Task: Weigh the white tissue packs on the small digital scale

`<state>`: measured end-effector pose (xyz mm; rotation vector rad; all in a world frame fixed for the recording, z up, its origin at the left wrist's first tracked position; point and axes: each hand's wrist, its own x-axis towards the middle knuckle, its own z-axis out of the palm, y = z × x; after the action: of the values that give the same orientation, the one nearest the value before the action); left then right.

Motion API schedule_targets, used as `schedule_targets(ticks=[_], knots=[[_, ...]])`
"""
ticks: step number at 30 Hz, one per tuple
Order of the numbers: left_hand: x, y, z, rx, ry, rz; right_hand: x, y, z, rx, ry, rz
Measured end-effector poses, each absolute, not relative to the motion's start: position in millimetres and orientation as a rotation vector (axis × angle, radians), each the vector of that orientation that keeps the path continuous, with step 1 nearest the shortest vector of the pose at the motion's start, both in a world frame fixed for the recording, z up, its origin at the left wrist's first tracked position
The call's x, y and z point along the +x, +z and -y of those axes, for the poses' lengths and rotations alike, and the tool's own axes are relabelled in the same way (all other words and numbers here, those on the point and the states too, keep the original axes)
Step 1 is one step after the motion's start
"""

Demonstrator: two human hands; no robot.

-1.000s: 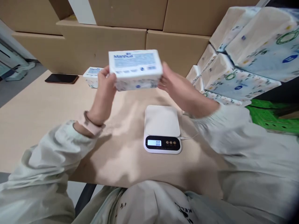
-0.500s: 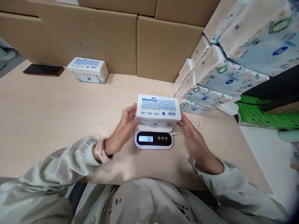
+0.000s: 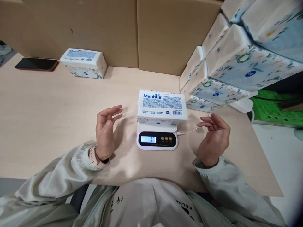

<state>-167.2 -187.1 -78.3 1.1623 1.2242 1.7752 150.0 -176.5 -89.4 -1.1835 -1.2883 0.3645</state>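
Manhua tissue pack (image 3: 163,107): on digital scale (image 3: 146,127), between my hands, long axis left-right.
My left hand (image 3: 105,134): open, fingers loosely bent, empty; pack lies right.
My right hand (image 3: 214,138): likewise open, empty; pack lies left, slightly closer.

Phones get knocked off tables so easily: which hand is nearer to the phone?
Left. The left hand is in front and to the right of the phone, apart from it; the right hand is much farther right, past the scale.
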Motion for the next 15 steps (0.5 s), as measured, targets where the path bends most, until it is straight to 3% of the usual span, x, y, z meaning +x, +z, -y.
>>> schedule_targets(ticks=[15], knots=[[-169.0, -80.5, 187.8, 1.157, 1.752, -1.218, 149.3, -86.8, 178.0, -1.191, 0.401, 1.27]])
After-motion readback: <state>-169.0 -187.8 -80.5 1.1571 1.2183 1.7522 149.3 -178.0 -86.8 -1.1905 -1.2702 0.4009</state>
